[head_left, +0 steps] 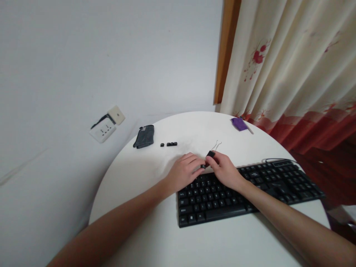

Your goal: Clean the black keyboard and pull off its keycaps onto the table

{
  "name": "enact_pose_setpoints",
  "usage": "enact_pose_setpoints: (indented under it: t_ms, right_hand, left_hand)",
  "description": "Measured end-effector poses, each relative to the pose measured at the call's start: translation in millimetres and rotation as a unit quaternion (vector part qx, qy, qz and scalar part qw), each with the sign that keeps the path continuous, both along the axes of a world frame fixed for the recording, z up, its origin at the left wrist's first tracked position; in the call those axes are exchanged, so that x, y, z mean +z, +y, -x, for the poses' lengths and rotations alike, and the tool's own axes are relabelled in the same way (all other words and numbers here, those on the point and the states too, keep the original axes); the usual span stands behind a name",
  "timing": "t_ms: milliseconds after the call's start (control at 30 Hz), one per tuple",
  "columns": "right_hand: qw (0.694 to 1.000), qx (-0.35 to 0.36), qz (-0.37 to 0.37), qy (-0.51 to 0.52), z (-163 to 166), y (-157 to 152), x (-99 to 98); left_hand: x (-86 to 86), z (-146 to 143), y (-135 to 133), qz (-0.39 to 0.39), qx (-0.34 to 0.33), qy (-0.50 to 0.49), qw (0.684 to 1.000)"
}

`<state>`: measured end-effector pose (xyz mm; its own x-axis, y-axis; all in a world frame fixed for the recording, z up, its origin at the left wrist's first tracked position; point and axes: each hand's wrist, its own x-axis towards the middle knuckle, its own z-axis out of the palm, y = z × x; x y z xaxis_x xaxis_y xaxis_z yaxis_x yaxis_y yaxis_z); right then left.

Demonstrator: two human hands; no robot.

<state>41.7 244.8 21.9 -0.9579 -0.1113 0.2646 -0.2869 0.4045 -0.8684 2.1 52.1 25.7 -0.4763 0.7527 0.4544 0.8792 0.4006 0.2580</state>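
Observation:
Above the top left part of a black keyboard (222,202), both my hands are close together. The fingertips of my left hand (184,171) are pinched on a small black keycap (203,167). In my right hand (224,169) is a keycap puller (210,153), held by its black handle, with its two thin wire prongs pointing up and away from me. My right forearm crosses over the keyboard. Beyond my left hand, several loose black keycaps (171,144) stand in a short row, with a single keycap (162,145) just left of them.
A dark zip pouch (144,136) lies at the back left of the round white table (125,185). Toward the back right are a purple cloth (238,124) and a pale stick-like item. The keyboard's cable (274,160) curls behind it. A wall with a socket (102,129) borders the left.

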Motion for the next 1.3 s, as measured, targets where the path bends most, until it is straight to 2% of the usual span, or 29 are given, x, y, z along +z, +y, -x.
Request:
enact_pose_setpoints:
  t_ms: [100, 200, 433, 833, 967, 1100, 1300]
  right_hand:
    - [1.000, 0.008, 0.001, -0.010, 2, 1, -3.6]
    - [1.000, 0.013, -0.001, -0.006, 3, 1, -6.2]
    - [1.000, 0.018, -0.007, 0.001, 4, 1, -7.2]
    - [0.999, 0.035, -0.034, -0.001, 2, 0, -6.2]
    - [0.999, 0.021, -0.025, -0.007, 3, -1, -6.6]
    - [1.000, -0.004, -0.020, -0.014, 4, 0, -6.9]
    - [1.000, -0.011, -0.018, -0.024, 5, 0, -8.5]
  left_hand:
    - [3.0, 3, -3, 0.068, -0.011, 0.060, 0.996]
    - [5.0, 4, -5, 0.096, -0.017, 0.098, 0.990]
    - [5.1, 2, -5, 0.056, -0.017, 0.097, 0.994]
    - [7.0, 3, -6, 0.073, -0.065, 0.091, 0.991]
    - [6.2, 5, -9, 0.042, -0.077, 0.083, 0.993]
    - [2.2, 17, -15, -0.003, -0.030, 0.082, 0.996]
    - [4.2, 47, -35, -0.088, 0.113, 0.092, 0.985]
